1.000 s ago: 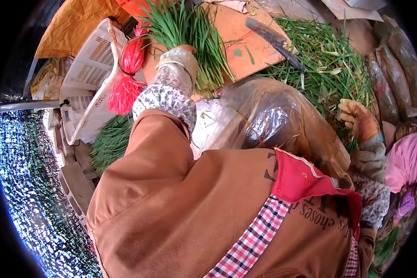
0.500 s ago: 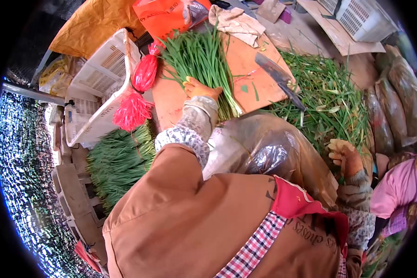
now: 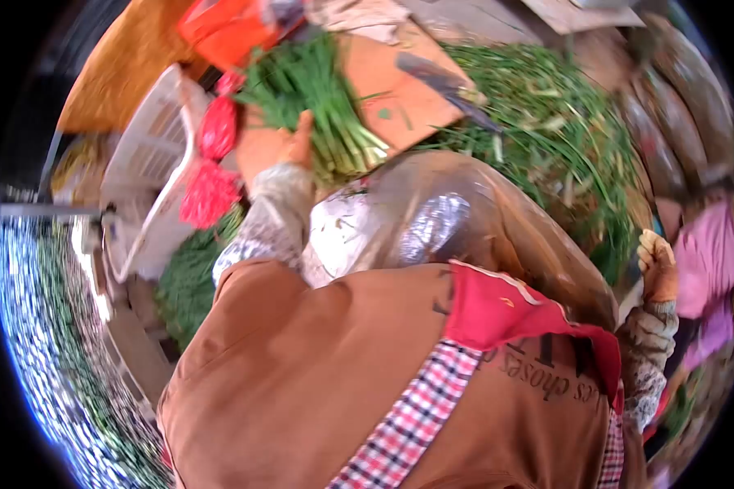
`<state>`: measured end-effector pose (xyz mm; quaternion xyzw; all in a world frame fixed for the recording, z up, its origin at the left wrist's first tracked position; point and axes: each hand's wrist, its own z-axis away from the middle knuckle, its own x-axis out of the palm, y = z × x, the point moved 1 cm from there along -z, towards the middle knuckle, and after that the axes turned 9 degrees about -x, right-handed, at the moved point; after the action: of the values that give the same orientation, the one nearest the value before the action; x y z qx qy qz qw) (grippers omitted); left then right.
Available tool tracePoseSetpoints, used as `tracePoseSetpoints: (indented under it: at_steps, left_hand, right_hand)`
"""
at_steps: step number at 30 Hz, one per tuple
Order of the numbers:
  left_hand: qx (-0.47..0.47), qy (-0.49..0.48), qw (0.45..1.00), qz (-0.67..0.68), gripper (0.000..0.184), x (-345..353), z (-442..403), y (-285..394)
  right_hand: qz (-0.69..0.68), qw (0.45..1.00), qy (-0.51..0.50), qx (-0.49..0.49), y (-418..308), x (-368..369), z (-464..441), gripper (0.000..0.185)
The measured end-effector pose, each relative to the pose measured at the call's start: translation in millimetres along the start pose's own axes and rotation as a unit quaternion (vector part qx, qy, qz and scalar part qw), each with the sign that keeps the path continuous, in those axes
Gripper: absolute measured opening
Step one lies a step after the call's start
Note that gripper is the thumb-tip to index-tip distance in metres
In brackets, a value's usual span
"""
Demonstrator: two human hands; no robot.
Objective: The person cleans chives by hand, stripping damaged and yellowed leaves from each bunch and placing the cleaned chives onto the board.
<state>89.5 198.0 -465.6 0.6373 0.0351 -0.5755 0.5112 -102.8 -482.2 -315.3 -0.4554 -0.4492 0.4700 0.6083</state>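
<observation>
Gloved hands were set well apart. The left hand [image 3: 294, 153] lay against the near left side of the greens [image 3: 324, 102], one digit raised along the leaves; whether it gripped them could not be told. The right hand [image 3: 659, 265] stood far to the right, fingers curled, with nothing visible in it; how tightly it was closed was unclear. The greens rested on the board [image 3: 428, 114], beyond and to the right of the left hand, their pale ends angled toward the wearer, with no tie visible. They were judged light, limp toward the tips, firmer at the pale ends, easily bruised and perhaps slippery if damp; the surest hold appeared to be around the pale stems, with gentle pressure. The knife [image 3: 432, 75] lay between the hands, right of the greens. Writing: the word "choses" showed inverted on the brown garment [image 3: 302, 367], between the hands; adjoining letters were partly covered. The red bag [image 3: 224, 34], beyond the left hand, was blurred and bore no readable brand.
</observation>
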Motion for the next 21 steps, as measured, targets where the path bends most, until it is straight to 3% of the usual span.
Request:
tracePoseSetpoints:
  at_steps: [2,4,6,8,10,11,13,14,17,19,20,21]
  left_hand:
    - [0.049,-0.04,0.998,-0.026,0.089,-1,1,1]
    - [0.076,-0.075,0.994,-0.026,0.082,-8,2,12]
    - [0.058,-0.074,0.995,-0.025,0.076,-35,15,32]
    - [0.106,-0.026,0.994,-0.02,0.07,-63,39,60]
    - [0.276,0.06,0.959,-0.02,0.076,-60,54,101]
    - [0.472,0.129,0.872,-0.019,0.073,-48,52,126]
    - [0.45,-0.053,0.892,-0.003,0.067,-27,114,196]
    - [0.504,-0.145,0.851,-0.006,0.064,-15,163,233]
    - [0.577,-0.387,0.718,-0.055,0.057,44,279,285]
    - [0.608,-0.506,0.609,-0.063,0.054,81,349,291]
    - [0.643,-0.518,0.559,-0.081,0.054,93,385,292]
    - [0.675,-0.527,0.508,-0.097,0.055,100,415,291]
  right_hand:
    - [0.057,0.989,0.133,0.015,2,-28,72,0.04]
    - [0.204,0.941,0.259,0.076,22,-43,140,0.034]
    - [0.432,0.838,0.287,0.167,63,-57,175,0.028]
    - [0.561,0.751,0.281,0.207,105,-54,192,0.025]
    - [0.608,0.7,0.323,0.19,145,-63,210,0.029]
    - [0.632,0.674,0.349,0.156,171,-70,210,0.033]
    - [0.556,0.736,0.323,0.211,164,-51,200,0.037]
    - [0.512,0.766,0.31,0.236,165,-45,199,0.039]
    - [0.484,0.769,0.044,0.416,239,-44,210,0.036]
    - [0.512,0.795,-0.074,0.316,330,-50,233,0.034]
    - [0.524,0.801,-0.129,0.26,374,-52,245,0.033]
    - [0.502,0.813,-0.075,0.286,334,-61,228,0.033]
